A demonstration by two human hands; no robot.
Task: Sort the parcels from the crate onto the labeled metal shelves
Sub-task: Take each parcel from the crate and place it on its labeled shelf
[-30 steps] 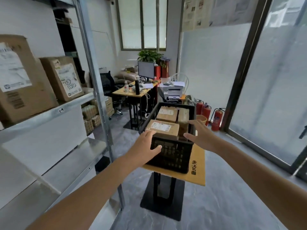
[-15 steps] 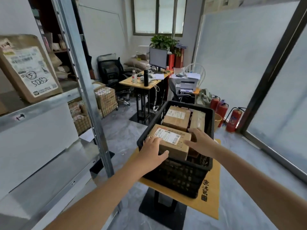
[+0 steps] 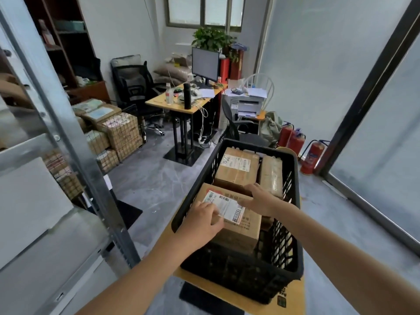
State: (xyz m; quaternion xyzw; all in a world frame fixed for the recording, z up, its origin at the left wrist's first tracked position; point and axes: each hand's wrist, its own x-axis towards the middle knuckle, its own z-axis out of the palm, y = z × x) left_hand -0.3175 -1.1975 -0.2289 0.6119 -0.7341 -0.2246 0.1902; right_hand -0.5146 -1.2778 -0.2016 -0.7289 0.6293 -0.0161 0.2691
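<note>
Front parcel is sitting in the black crate on the little desk, label up. Left hand curls over its near corner, right hand lies flat-fingered along the far edge.

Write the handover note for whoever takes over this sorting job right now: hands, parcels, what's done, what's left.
Left hand: on the near-left corner of the front parcel, fingers bent onto its label; grip unclear.
Right hand: fingers laid flat over that parcel's far right edge.
Parcels: three are visible, all in the black crate. They are the front parcel, the rear parcel behind it, and the narrow parcel at the back right.
Metal shelves: to the left; contents blurred.
Done: front parcel reached, not lifted.
Left: lift it, read the label, shelve it, then do the other two.
</note>
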